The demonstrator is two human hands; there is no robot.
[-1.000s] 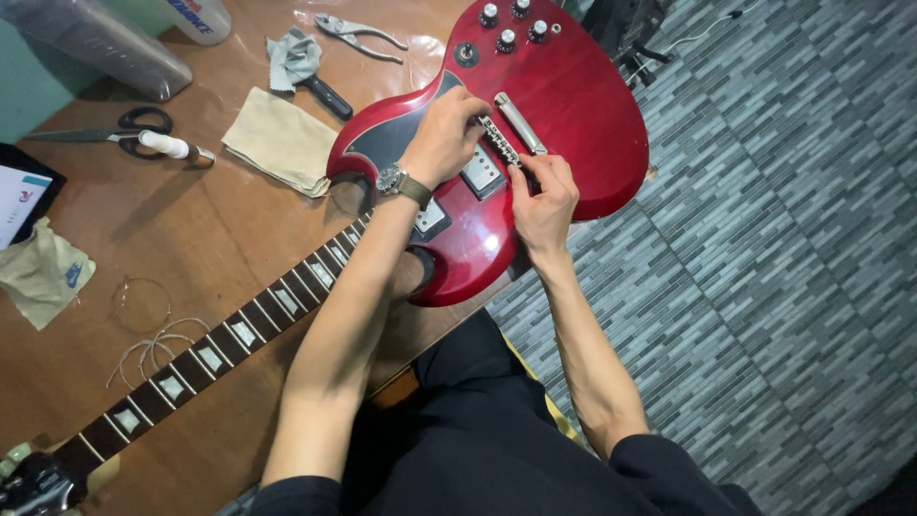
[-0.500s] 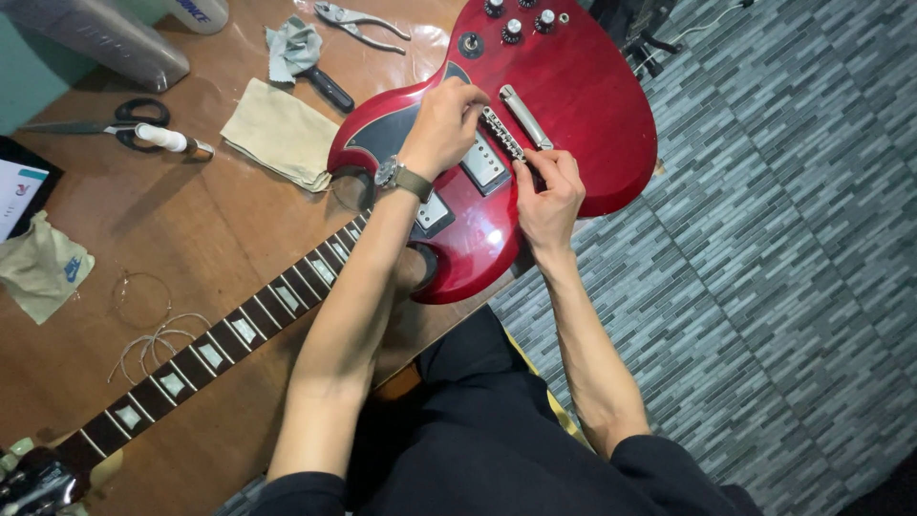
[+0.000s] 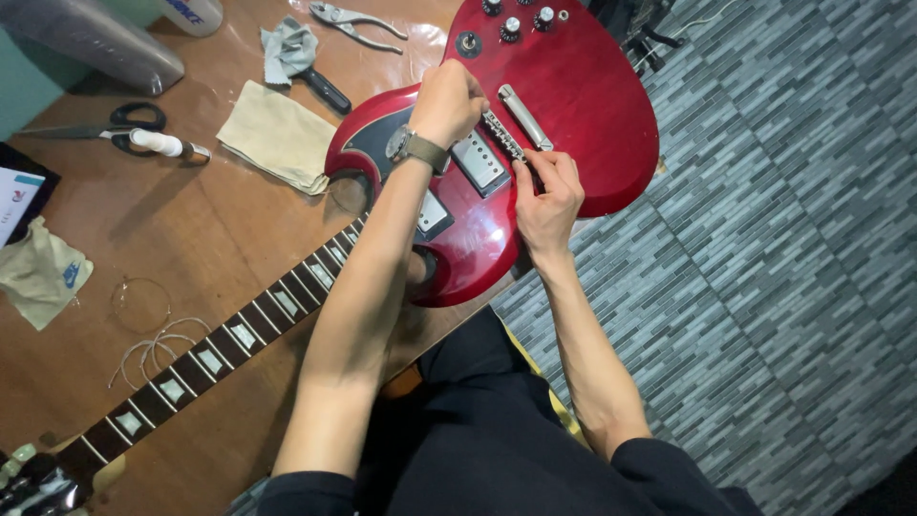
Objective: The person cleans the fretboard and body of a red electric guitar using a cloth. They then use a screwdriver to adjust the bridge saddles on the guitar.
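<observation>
- Red guitar [image 3: 583, 105] flat on table [image 3: 191, 229], neck running down-left.
- Left hand [image 3: 447, 100] curled, pinching at bridge [image 3: 503, 136].
- Right hand [image 3: 546, 196] just beside, fingertips pressing the bridge's near end.

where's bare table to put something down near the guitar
Best patch: bare wood bordered by the scissors, the tan cloth, the guitar neck and coiled strings. Crowded: the top edge by the pliers and grey rag, and the bridge under both hands.

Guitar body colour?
Glossy dark red guitar body, with a black pickguard; head view shows it.
</observation>
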